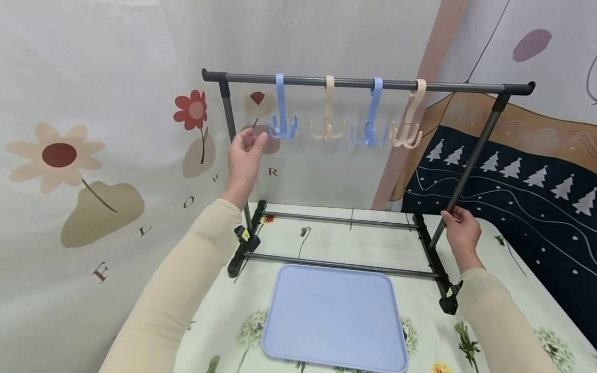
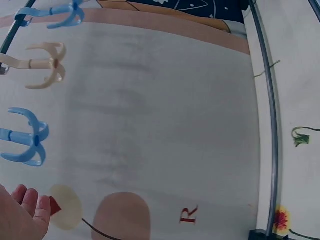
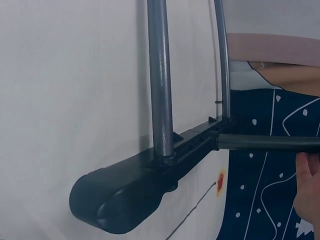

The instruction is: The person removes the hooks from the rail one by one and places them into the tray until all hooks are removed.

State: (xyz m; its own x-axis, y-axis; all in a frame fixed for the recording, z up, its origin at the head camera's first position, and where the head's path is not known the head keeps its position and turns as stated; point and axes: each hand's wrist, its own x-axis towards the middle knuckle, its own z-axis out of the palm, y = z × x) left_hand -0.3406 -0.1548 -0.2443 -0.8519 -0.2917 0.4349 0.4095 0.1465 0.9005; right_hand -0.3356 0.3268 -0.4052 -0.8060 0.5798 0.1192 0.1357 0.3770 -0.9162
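Rack (image 1: pixel 352 82), tubular w/ pronged plast. hooks (image 1: pixel 329 106)

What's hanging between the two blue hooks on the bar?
One cream hook hangs on the bar, between the left blue hook and the right blue hook. The head view shows it.

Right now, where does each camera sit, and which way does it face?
Head: on the head, forward and down at the rack and tray; left hand, right hand and sleeves show.
Left wrist: on that wrist, towards hooks and backdrop, turned sideways; left hand at lower left.
Right wrist: on that wrist, towards the rack's black foot; right hand partly shows.
Shared: hooks and letter R, in head and left wrist.
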